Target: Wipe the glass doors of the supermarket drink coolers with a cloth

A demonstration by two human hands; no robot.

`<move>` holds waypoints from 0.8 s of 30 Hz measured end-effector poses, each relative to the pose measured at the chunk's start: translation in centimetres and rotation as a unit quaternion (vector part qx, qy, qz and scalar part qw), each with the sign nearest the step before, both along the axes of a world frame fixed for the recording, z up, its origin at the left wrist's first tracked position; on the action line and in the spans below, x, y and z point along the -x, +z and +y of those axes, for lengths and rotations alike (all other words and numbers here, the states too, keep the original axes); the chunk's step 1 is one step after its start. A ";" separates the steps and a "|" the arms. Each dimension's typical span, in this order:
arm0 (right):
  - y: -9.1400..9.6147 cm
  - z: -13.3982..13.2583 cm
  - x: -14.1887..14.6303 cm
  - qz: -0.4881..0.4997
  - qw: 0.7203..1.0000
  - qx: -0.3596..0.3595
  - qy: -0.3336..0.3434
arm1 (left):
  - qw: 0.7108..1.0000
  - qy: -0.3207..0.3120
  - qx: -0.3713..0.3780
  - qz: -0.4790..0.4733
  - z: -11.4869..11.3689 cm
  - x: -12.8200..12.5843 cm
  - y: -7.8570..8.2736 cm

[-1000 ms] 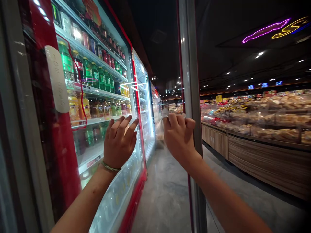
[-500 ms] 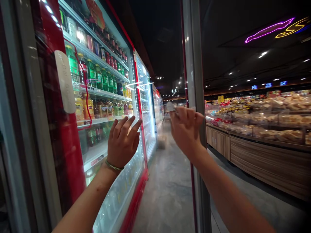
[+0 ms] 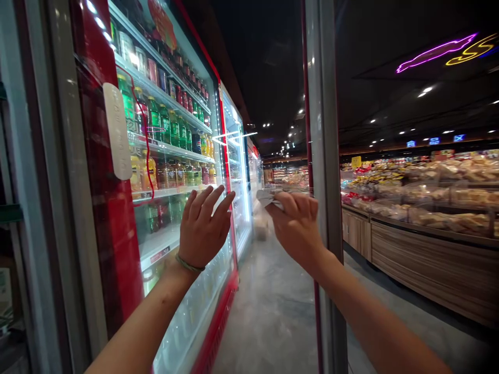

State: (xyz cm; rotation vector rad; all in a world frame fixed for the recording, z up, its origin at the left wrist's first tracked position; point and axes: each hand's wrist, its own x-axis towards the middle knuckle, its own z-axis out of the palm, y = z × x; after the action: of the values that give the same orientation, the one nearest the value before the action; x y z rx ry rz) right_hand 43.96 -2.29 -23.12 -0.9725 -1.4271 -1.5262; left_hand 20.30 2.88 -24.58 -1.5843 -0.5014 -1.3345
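My left hand (image 3: 202, 228) lies flat with fingers spread against the glass door (image 3: 273, 104) of a drinks cooler; a green band circles its wrist. My right hand (image 3: 298, 223) is closed on a crumpled white cloth (image 3: 267, 197), held against the same glass just left of the door's grey upright frame (image 3: 325, 130). Behind the glass, lit shelves carry green, yellow and red bottles (image 3: 171, 130) and cans.
A red cooler frame with a white handle (image 3: 117, 130) stands at the left. More lit coolers line the aisle beyond. A wooden counter (image 3: 429, 259) stacked with packed bread runs along the right. Grey floor (image 3: 268, 311) stretches ahead.
My right hand with the cloth went up the glass, then came down and a little left. My left hand stayed flat on the glass. The view shifted slightly.
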 end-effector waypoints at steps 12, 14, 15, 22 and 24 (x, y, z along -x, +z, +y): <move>1.0 1.0 1.4 -0.006 1.000 0.002 0.002 | 1.000 -0.001 0.005 0.006 -0.1 0.2 0.2; 1.2 1.2 1.2 0.031 0.999 -0.012 0.004 | 1.000 -0.009 0.006 0.002 0.0 0.3 0.2; 1.2 1.2 1.2 0.029 0.999 -0.011 0.010 | 1.000 -0.014 0.008 0.000 0.1 0.3 0.1; 1.2 1.3 1.8 0.000 1.000 0.006 0.018 | 0.999 -0.037 0.016 -0.023 0.2 0.2 0.1; 1.3 1.4 2.0 -0.019 0.999 -0.006 0.028 | 0.999 -0.036 0.013 -0.023 0.1 0.2 0.1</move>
State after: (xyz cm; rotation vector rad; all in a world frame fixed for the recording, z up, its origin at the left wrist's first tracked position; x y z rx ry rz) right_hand 41.96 -0.85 -21.78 -0.8935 -1.4572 -1.5172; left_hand 20.09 3.02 -24.52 -1.6098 -0.4964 -1.4257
